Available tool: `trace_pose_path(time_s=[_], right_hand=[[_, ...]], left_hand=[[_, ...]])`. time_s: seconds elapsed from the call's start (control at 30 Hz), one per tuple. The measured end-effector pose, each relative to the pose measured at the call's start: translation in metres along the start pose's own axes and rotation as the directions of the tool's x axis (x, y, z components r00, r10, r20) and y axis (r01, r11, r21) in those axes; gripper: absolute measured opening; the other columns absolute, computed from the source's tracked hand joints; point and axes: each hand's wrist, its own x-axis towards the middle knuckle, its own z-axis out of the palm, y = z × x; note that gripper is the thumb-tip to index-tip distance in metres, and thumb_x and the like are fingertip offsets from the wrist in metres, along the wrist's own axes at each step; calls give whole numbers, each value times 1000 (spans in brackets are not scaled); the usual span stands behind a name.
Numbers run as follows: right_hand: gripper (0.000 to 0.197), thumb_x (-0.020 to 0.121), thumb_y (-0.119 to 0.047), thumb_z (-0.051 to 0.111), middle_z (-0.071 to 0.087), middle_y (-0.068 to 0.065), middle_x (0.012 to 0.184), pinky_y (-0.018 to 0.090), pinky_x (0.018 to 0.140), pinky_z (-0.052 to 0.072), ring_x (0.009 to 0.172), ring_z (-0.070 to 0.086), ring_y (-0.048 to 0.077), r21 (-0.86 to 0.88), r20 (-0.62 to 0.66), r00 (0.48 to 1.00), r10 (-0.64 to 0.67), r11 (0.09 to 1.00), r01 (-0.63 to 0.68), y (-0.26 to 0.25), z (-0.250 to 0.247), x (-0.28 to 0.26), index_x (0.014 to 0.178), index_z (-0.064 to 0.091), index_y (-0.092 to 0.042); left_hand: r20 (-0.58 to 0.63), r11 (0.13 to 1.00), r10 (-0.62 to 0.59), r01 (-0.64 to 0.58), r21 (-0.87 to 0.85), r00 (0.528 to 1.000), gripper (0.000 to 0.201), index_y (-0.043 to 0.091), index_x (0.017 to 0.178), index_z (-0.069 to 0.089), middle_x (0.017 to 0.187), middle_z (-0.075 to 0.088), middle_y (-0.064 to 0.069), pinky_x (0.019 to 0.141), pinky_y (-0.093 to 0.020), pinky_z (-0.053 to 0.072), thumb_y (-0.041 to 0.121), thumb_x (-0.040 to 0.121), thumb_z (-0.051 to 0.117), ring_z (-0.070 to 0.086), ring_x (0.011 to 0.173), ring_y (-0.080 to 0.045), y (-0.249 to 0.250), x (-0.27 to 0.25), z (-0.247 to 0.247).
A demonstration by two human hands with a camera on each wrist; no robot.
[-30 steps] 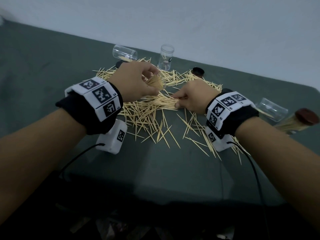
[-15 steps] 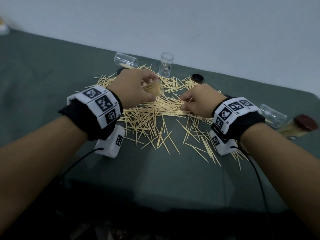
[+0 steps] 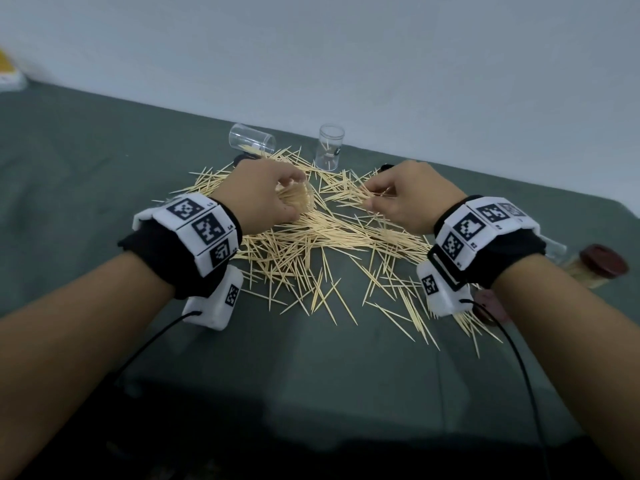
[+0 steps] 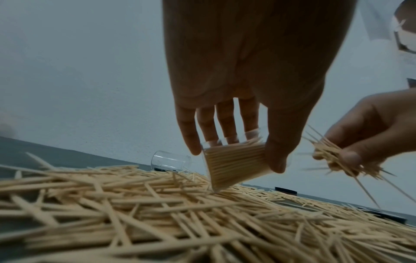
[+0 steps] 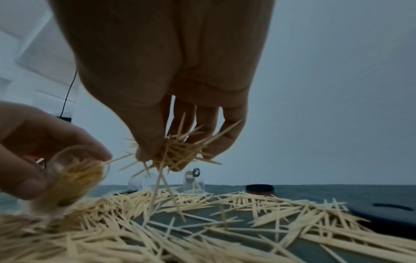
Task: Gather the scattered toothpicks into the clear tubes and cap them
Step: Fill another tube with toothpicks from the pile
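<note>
Loose toothpicks [image 3: 311, 244] lie strewn over the grey-green table [image 3: 104, 202]. My left hand [image 3: 263, 195] grips a clear tube [image 4: 234, 165] packed with toothpicks, tilted, its open mouth toward the right hand. My right hand [image 3: 405, 195] pinches a messy bunch of toothpicks [image 5: 180, 153] lifted just above the pile, a short way right of the tube's mouth [image 5: 81, 160]. An empty clear tube [image 3: 251, 140] lies on its side at the back. Another clear tube [image 3: 329, 147] stands upright with a few picks inside.
A dark cap [image 5: 260, 189] sits behind the pile at the back right. A capped tube full of toothpicks [image 3: 595, 268] lies at the far right beside another clear tube [image 3: 554, 249]. A dark lid [image 3: 488, 306] shows under my right wrist. The wall runs close behind.
My right hand has closed on a bunch of toothpicks and lifted it off the pile toward the tube. My left hand has kept hold of the filled tube.
</note>
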Motion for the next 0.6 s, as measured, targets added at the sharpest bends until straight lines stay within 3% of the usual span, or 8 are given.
trace_pose_path(time_s=[0.07,0.23,0.4,0.43,0.5,0.53,0.6], right_hand=[[26,93,-33,64,67,-7,109,21,79,45,93,64,12,48,-14,1000,-12,999,12,-5,-1,0,117,69,-26],[27,92,-35,65,64,-13,95,23,85,41,88,57,7,84,-44,998,-55,995,58,-15,4,2,117,69,-27],[18,92,-33,64,68,-9,98,27,88,45,92,60,11,51,-17,997,-81,995,82,-20,15,1,106,73,-27],[13,93,-32,63,68,-8,91,27,84,46,87,61,11,45,-5,996,-87,995,87,-21,17,1,96,74,-26],[25,94,-29,62,60,-9,71,28,74,44,71,57,10,22,24,995,-101,995,101,-23,21,1,69,65,-26],[28,94,-28,61,60,-6,69,30,73,45,70,57,12,13,31,995,-96,995,95,-24,23,1,67,64,-23],[23,94,-27,60,66,6,77,38,78,52,78,61,21,-32,31,995,-90,995,91,-25,25,3,78,67,-12]], left_hand=[[8,1000,2,-2,-3,1000,58,32,133,56,109,55,12,76,-17,38,30,79,77,54,98,-8,1,-1,0],[38,999,12,-10,-49,999,56,32,130,57,107,55,12,57,-8,35,31,79,79,56,94,-7,8,-3,1],[5,992,-9,10,-124,1000,56,34,128,59,107,58,13,58,-7,35,33,76,81,57,96,-5,13,-4,-1],[-6,991,-13,12,-136,1000,55,34,127,59,106,59,14,58,-7,36,34,76,81,57,95,-5,13,-4,-2],[-11,989,-14,13,-146,1000,55,34,126,59,105,59,14,58,-7,36,34,76,81,57,94,-5,14,-6,-2],[-7,990,-12,10,-139,1000,55,33,127,59,105,58,14,58,-6,35,34,76,81,57,94,-5,15,-7,-1],[-6,994,8,-8,-106,1000,54,33,128,59,106,58,13,62,-7,36,32,77,80,57,95,-5,17,-9,3]])
